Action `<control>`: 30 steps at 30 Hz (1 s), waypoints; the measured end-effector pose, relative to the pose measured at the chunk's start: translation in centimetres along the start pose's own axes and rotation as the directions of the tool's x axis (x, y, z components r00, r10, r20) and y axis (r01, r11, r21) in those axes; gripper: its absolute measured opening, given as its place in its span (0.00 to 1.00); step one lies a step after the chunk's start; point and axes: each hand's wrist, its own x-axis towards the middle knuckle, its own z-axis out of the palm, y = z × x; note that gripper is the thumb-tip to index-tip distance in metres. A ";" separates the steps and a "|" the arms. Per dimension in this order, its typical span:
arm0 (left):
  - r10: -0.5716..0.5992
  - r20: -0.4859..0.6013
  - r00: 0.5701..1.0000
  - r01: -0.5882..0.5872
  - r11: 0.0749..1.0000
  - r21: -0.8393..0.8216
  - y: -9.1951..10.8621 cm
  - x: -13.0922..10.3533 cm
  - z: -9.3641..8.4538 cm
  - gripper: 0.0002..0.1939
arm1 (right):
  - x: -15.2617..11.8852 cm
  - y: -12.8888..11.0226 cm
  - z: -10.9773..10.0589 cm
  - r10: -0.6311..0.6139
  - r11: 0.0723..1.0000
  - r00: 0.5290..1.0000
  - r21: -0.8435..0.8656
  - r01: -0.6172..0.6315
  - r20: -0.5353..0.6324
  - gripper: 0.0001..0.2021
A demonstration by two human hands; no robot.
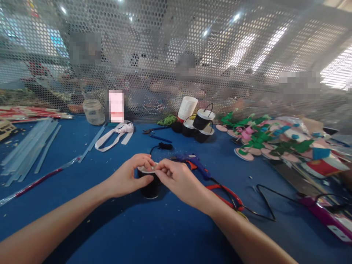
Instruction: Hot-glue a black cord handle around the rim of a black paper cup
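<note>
A paper cup [150,191] wrapped in black, with a white rim, stands upright on the blue table in front of me. My left hand [134,176] grips its left side, thumb on the outer wall and fingers over the rim into the opening. At the right edge of the rim, the thumb and fingers of my right hand [174,178] are closed in a pinch. Whether a small piece lies between those fingertips is hidden. Black cord [165,146] lies bundled just behind the cup, one strand running toward it. A blue glue gun [202,168] rests to the right.
Red-handled pliers [229,198] and a purple power strip [324,216] lie right. Behind are black cups with cord handles [202,120], stacked white cups [187,108] and green-leaved crafts [258,141]. Glue sticks [33,146], a jar [94,112] and white ribbon [106,143] are left.
</note>
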 end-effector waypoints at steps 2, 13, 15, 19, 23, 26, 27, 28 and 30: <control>-0.011 -0.001 1.000 0.011 1.000 0.021 0.3 0.0 0.0 0.04 | 0.0 -0.1 0.2 -0.013 0.999 1.000 -0.038 0.013 -0.012 0.06; -0.022 -0.037 0.999 0.024 0.998 0.057 0.8 -0.1 0.1 0.05 | -0.1 -0.3 0.4 -0.025 0.999 1.000 -0.034 0.024 -0.014 0.07; -0.022 -0.045 0.999 0.025 0.998 0.054 0.8 -0.1 0.1 0.05 | -0.1 -0.4 0.2 -0.028 0.999 1.000 -0.041 0.027 -0.005 0.07; -0.052 -0.053 0.997 0.052 0.999 -0.003 0.6 -0.1 -0.2 0.05 | -0.7 -1.1 -0.8 -0.012 0.989 1.000 -0.148 0.012 0.001 0.12; -0.115 -0.034 0.993 0.114 0.992 -0.049 0.0 -0.1 -0.5 0.06 | -1.8 -2.1 -2.3 0.045 0.981 0.991 -0.191 -0.021 0.122 0.14; -0.133 -0.067 0.989 0.127 0.988 -0.082 -0.6 -0.1 -0.4 0.06 | -2.0 -2.4 -3.8 0.042 0.958 0.999 -0.286 -0.031 0.032 0.12; -0.130 -0.081 0.988 0.123 0.988 -0.094 -0.7 -0.1 -0.3 0.06 | -2.0 -2.2 -4.4 0.022 0.944 0.999 -0.329 -0.035 -0.043 0.12; -0.127 -0.093 0.987 0.118 0.988 -0.104 -0.9 -0.1 -0.3 0.06 | -1.8 -1.9 -4.9 0.011 0.926 0.994 -0.373 -0.051 -0.110 0.11; -0.118 -0.103 0.988 0.105 0.987 -0.121 -1.2 -0.2 -0.2 0.05 | -1.3 -0.7 -6.0 0.053 0.877 0.979 -0.459 -0.140 -0.197 0.09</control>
